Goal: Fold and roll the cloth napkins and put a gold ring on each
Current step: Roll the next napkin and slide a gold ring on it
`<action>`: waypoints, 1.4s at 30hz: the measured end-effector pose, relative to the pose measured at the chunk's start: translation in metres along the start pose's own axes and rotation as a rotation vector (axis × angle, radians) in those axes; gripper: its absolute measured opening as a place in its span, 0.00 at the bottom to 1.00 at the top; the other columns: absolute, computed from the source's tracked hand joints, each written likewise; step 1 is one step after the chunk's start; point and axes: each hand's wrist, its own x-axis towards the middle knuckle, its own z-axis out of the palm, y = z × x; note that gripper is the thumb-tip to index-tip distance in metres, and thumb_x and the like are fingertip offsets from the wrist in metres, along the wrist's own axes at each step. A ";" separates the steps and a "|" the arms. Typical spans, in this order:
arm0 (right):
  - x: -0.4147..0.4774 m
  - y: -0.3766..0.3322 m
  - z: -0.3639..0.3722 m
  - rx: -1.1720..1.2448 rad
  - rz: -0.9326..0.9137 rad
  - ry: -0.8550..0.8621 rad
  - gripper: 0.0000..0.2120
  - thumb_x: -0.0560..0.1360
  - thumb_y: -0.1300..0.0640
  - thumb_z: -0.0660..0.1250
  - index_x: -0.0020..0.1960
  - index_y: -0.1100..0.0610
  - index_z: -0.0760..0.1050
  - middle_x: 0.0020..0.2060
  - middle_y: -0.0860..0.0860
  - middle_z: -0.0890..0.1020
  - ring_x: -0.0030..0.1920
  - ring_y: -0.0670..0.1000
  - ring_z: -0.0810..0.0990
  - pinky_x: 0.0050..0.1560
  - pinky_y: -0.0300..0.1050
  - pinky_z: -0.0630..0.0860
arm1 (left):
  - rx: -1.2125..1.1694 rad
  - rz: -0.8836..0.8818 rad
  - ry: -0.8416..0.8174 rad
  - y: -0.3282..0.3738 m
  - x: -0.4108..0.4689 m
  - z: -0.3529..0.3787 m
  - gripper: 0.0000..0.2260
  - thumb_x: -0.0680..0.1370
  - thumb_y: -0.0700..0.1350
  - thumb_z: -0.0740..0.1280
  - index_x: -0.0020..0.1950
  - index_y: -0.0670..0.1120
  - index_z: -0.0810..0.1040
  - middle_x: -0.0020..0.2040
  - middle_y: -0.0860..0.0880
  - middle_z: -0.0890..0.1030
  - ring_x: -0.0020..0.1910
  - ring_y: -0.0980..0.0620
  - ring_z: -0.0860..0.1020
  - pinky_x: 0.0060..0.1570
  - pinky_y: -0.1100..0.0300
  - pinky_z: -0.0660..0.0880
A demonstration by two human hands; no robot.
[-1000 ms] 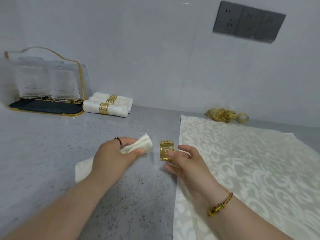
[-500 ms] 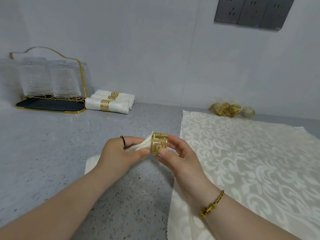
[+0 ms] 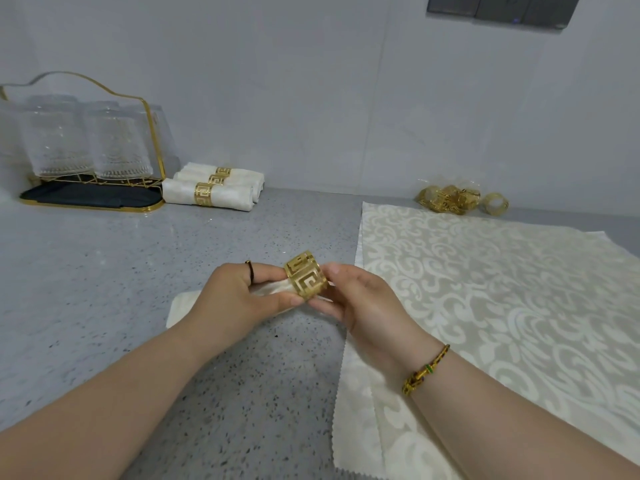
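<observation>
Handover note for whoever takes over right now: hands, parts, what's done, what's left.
Left hand holds the rolled napkin. Right hand pinches a gold ring, which sits on the roll's right end, not yet at its middle.
Done: three ringed rolls beside the glass rack.
Left: centre this ring, set the roll with the others, then do the flat napkins. Spare rings lie behind them.
</observation>
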 end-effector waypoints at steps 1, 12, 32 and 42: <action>0.001 -0.001 -0.001 0.051 0.016 -0.010 0.09 0.77 0.61 0.59 0.42 0.62 0.76 0.37 0.53 0.83 0.38 0.46 0.82 0.43 0.35 0.80 | 0.006 0.006 0.000 0.000 0.000 0.000 0.17 0.66 0.37 0.74 0.32 0.62 0.79 0.29 0.67 0.79 0.32 0.70 0.76 0.34 0.79 0.69; 0.007 0.003 -0.014 -0.490 0.041 -0.025 0.07 0.73 0.71 0.64 0.40 0.63 0.77 0.43 0.63 0.79 0.43 0.55 0.76 0.51 0.46 0.76 | 0.484 0.136 -0.193 -0.010 0.001 -0.005 0.12 0.66 0.55 0.74 0.48 0.56 0.83 0.37 0.71 0.72 0.41 0.69 0.72 0.46 0.75 0.65; 0.005 -0.001 -0.010 -0.341 0.052 0.040 0.09 0.76 0.68 0.59 0.39 0.60 0.72 0.40 0.60 0.77 0.43 0.57 0.78 0.53 0.53 0.79 | 0.858 0.313 -0.071 -0.004 0.003 0.005 0.20 0.62 0.65 0.57 0.44 0.57 0.79 0.32 0.58 0.80 0.29 0.57 0.77 0.30 0.75 0.54; 0.003 -0.018 -0.030 -0.306 0.151 0.077 0.12 0.78 0.66 0.57 0.36 0.60 0.69 0.33 0.55 0.74 0.35 0.49 0.75 0.42 0.41 0.77 | 1.010 0.167 -0.170 -0.005 0.008 -0.011 0.18 0.71 0.62 0.63 0.59 0.63 0.69 0.51 0.59 0.77 0.43 0.60 0.69 0.33 0.74 0.56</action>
